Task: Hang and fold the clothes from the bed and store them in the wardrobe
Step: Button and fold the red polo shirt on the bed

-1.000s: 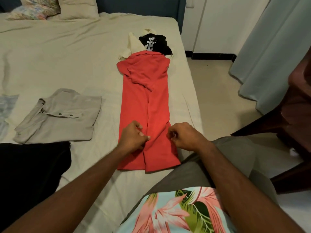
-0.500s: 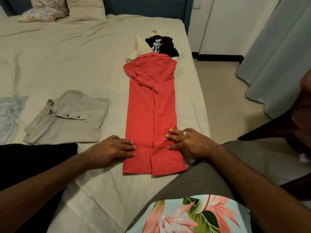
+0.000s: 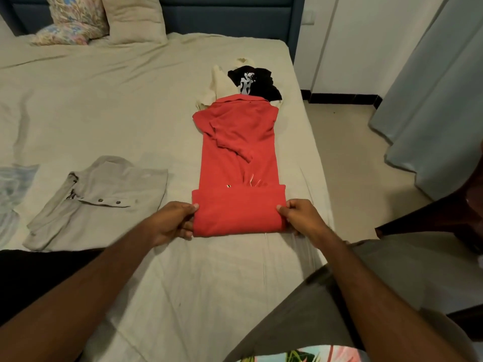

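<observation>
On the bed [image 3: 130,100], both hands have now folded the red shirt's [image 3: 239,152] hem up.

The fingers of the left hand [image 3: 174,221] and right hand [image 3: 298,218] are tucked under the folded hem of the red shirt [image 3: 238,163], so their tips cannot be seen. Beyond the red shirt, a cream garment [image 3: 217,87] and a black printed garment [image 3: 254,81] are partly covered by its collar; the print is too small to be read. Left of the red shirt, a pale blue cloth [image 3: 10,189] and a black fabric [image 3: 39,278] are cut off by the frame edge. The pillows [image 3: 104,17] are cropped at the top.
</observation>
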`<state>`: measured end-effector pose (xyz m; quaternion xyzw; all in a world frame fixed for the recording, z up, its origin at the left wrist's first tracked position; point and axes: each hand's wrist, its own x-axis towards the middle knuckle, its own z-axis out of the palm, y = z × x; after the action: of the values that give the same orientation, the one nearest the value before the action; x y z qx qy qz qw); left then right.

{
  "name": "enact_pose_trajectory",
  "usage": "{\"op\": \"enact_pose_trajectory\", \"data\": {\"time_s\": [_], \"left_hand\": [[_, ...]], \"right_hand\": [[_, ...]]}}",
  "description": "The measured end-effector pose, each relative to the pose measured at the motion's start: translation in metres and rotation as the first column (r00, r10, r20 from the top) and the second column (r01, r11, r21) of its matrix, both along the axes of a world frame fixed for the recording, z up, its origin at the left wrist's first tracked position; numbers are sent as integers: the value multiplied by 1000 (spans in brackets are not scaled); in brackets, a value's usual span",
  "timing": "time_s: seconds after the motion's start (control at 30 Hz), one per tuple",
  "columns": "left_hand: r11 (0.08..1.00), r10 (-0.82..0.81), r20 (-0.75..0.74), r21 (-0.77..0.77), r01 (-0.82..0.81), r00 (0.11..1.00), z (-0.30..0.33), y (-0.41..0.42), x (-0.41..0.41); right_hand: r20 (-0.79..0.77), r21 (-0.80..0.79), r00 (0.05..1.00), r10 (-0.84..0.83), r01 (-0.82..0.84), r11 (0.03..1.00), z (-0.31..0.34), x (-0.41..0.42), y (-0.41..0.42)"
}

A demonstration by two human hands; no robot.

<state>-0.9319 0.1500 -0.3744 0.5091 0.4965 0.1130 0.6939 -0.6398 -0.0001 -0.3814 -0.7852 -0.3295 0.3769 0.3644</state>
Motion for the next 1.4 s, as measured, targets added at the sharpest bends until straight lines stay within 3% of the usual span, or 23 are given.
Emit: {"op": "enact_pose_trajectory", "data": {"time_s": [0.13, 0.3, 0.47, 0.53, 0.63, 0.7, 0.73, 0.83, 0.9, 1.03, 1.23, 1.4], "left_hand": [[988, 153, 4, -17, -153, 988, -2, -10, 8], [868, 456, -107, 274, -415, 884, -14, -11, 31], [746, 527, -310, 615, -256, 791, -8, -11, 58], [649, 545, -200, 715, -259, 814, -8, -15, 65], [528, 401, 105, 785, -323, 910, -9, -11, 62], [529, 314, 161, 789, -313, 936, -9, 0, 58], [545, 311, 112, 793, -273, 944, -11, 8, 57], [684, 325, -245, 727, -48, 914, -22, 25, 56], [755, 294, -328, 656, -7, 898, -27, 28, 58], [758, 267, -341, 651, 22, 901, -25, 24, 56], [751, 191, -379, 650, 113, 905, -26, 1, 41], [688, 247, -225, 726, -8, 943, -19, -1, 38]], "right_hand": [[-70, 17, 994, -86, 88, 996, -3, -2, 3], [250, 93, 933, -258, 243, 966, -4, -16, 31], [324, 158, 899, -293, 254, 954, -2, -28, 55], [302, 250, 893, -334, 264, 932, -2, -30, 56], [197, 448, 930, -310, 196, 873, 3, -27, 55], [180, 508, 940, -290, 163, 846, 5, -21, 55], [190, 483, 936, -295, 172, 858, 3, -18, 56], [232, 236, 935, -269, 214, 948, -14, -12, 57], [203, 148, 944, -260, 233, 961, -20, -10, 59], [174, 103, 953, -247, 232, 967, -20, -9, 56], [192, -1, 976, -102, 104, 995, -20, -8, 41], [229, 235, 964, -138, 83, 968, -9, -12, 39]]}}
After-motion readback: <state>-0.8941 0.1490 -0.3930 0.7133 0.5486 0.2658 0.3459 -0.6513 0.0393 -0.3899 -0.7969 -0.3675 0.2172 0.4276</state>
